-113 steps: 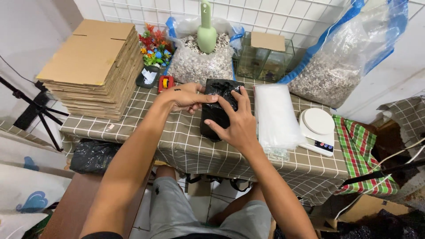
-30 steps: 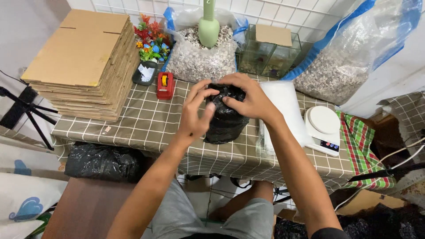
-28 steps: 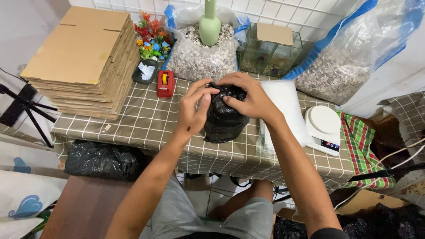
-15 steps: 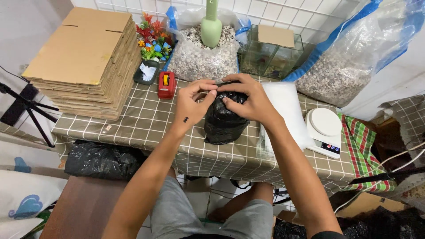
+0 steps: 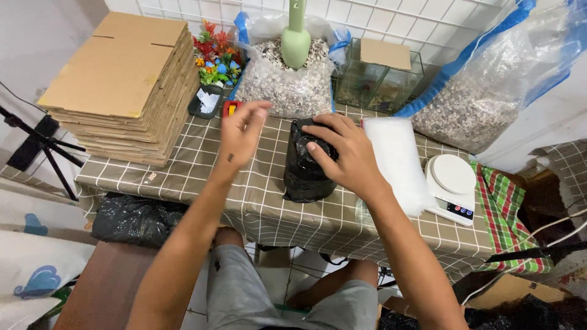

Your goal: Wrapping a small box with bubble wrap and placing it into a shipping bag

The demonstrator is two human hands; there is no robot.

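Note:
A filled black plastic bag stands on the checked tablecloth in front of me. My right hand rests on the bag's tied top and grips it. My left hand hovers to the left of the bag, fingers apart and empty, just in front of a small red object lying near the table's back.
A tall stack of flattened cardboard boxes fills the table's left. Behind are two clear bags of gravel, a green scoop, a glass tank, plastic plants. A stack of clear bags and a white scale lie right.
My left hand has let go of the bag's top and moved left and back towards the red object. My right hand stays on the bag.

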